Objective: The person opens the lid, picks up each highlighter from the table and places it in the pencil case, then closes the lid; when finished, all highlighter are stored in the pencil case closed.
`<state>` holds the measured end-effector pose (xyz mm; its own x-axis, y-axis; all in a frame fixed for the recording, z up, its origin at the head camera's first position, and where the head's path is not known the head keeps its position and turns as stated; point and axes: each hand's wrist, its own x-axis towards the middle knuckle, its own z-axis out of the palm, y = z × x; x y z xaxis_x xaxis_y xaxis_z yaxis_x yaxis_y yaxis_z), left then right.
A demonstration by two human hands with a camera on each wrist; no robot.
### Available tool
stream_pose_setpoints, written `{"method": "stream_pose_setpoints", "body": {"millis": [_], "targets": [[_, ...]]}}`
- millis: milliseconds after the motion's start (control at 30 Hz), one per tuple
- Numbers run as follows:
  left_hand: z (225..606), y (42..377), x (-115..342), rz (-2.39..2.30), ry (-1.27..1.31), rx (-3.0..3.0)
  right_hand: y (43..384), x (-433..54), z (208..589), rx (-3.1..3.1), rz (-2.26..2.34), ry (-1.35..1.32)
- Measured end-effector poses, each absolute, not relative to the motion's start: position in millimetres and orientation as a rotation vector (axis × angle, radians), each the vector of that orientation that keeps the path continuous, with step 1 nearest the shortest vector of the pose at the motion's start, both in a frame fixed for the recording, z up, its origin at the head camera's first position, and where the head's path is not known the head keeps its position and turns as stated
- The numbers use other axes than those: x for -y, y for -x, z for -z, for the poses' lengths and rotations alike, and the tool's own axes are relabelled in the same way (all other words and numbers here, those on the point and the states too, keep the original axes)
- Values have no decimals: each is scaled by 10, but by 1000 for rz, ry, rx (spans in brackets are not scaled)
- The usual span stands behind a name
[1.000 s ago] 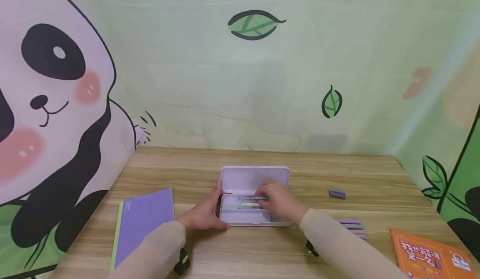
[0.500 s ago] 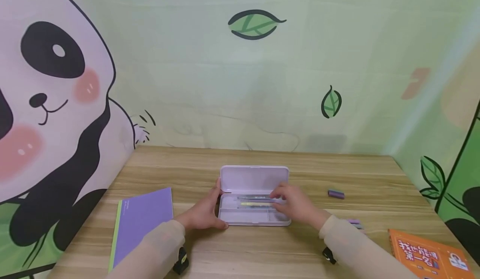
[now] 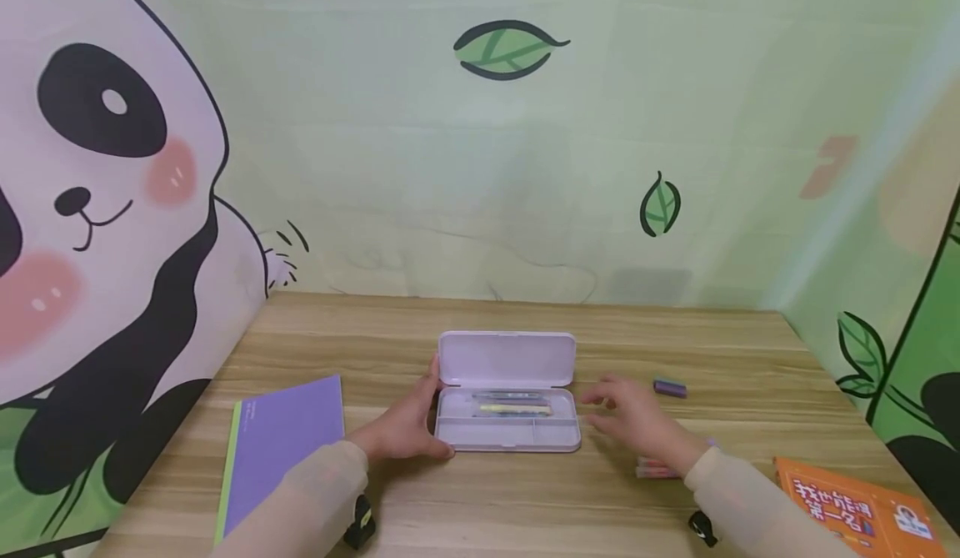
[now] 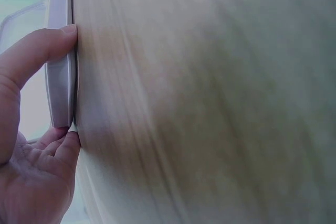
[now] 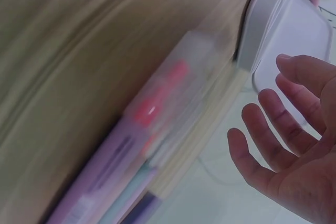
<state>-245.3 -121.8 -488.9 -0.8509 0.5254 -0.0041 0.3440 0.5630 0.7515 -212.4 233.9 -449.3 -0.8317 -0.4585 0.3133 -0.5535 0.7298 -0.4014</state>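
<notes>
Nearest, I note a purple notebook (image 3: 288,441) and an orange book (image 3: 847,504) at opposite sides of the surface (image 3: 487,508), apparently to leave room. The left hand (image 3: 402,426) clamps the pencil case's (image 3: 483,435) left end, presumably to steady it. The right hand (image 3: 639,416), fingers relaxed, holds nothing, just off the right end, near the markers (image 3: 655,469). The case lies between the 2 hands, lid (image 3: 507,359) raised; pens (image 3: 513,409) rest in its rear compartment (image 3: 455,403), seemingly suited to their length.
</notes>
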Motion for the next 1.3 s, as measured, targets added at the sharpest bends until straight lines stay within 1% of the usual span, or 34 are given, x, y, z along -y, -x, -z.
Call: {"method": "stream_pose_setpoints", "body": {"millis": [200, 600, 867, 1300], "targets": [[4903, 2458, 1218, -1184, -759, -2570, 2064, -2496, 4503, 2752, -686, -758], [4879, 2445, 1205, -1139, -713, -2584, 1965, -2832, 4522, 2737, -714, -676], [4883, 2452, 1205, -1148, -729, -2578, 1889, -3092, 4537, 2842, -622, -594], [4869, 2449, 1208, -1156, -737, -2576, 1889, -3243, 4598, 2903, -575, -545]]}}
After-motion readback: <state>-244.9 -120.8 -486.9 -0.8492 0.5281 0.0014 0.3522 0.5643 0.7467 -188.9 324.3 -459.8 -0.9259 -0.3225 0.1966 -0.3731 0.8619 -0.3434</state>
